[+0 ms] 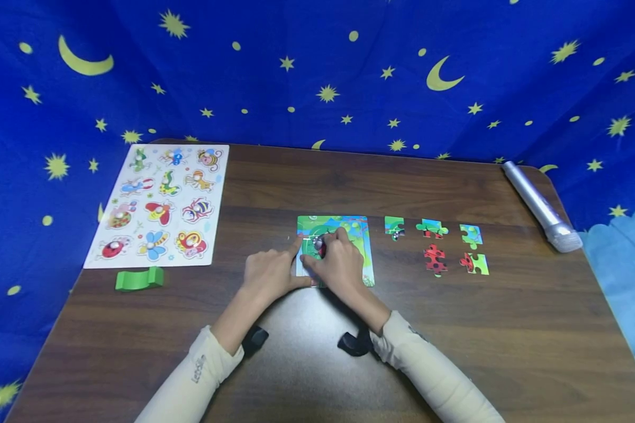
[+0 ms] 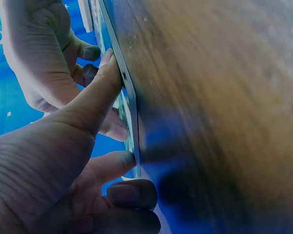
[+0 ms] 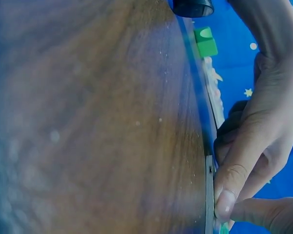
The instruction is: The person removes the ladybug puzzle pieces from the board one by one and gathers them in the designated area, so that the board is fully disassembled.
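Observation:
A small jigsaw board with a bright green and blue picture lies mid-table under both hands. My left hand rests at its lower left corner, thumb along the bottom edge and index finger along the left edge, both fairly straight. Bent over the middle of the board is my right hand; its thumb and fingers close around a red and black puzzle piece, mostly covered. In the left wrist view the right thumb touches the board's face. The right wrist view shows the left thumb against the board's edge.
Loose puzzle pieces lie to the right, including a red one and a blue-green one. A silver microphone lies at the far right. On the left are a white insect puzzle board and a green block.

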The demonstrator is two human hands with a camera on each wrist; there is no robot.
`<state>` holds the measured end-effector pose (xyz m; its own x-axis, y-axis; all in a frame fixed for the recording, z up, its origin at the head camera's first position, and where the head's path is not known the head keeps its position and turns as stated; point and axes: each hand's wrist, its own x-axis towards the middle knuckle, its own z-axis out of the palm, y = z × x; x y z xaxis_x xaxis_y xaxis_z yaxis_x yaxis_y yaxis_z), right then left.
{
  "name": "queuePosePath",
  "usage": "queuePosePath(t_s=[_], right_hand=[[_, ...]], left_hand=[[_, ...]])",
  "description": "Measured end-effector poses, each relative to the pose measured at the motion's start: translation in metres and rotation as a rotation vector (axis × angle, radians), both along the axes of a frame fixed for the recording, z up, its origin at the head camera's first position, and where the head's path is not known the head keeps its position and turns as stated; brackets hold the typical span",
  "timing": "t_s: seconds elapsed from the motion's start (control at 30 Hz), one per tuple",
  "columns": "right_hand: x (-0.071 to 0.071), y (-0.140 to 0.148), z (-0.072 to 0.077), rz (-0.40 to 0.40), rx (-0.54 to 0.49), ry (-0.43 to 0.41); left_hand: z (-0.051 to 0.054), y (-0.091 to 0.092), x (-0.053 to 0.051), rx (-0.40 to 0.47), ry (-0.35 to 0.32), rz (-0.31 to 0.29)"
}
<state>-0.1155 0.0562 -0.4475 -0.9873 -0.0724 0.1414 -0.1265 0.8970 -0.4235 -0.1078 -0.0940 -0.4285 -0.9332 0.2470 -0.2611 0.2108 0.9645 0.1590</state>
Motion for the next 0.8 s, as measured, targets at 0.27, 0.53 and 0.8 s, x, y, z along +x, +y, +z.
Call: queuePosePath(t_s=[0.27, 0.53, 0.8], right_hand=[[-0.004, 0.003, 0.003, -0.009, -0.061, -0.089], [-0.005, 0.013, 0.008, -0.001, -0.131, -0.115], [0.0, 0.049, 0.019, -0.021, -0.069, -0.046]], left_hand=[[0.0, 0.0, 0.001, 0.009, 0.015, 0.003], [-0.001, 0.001, 0.0, 0.011, 0.008, 0.003], [-0.001, 0.0, 0.0, 0.015, 0.019, -0.003]])
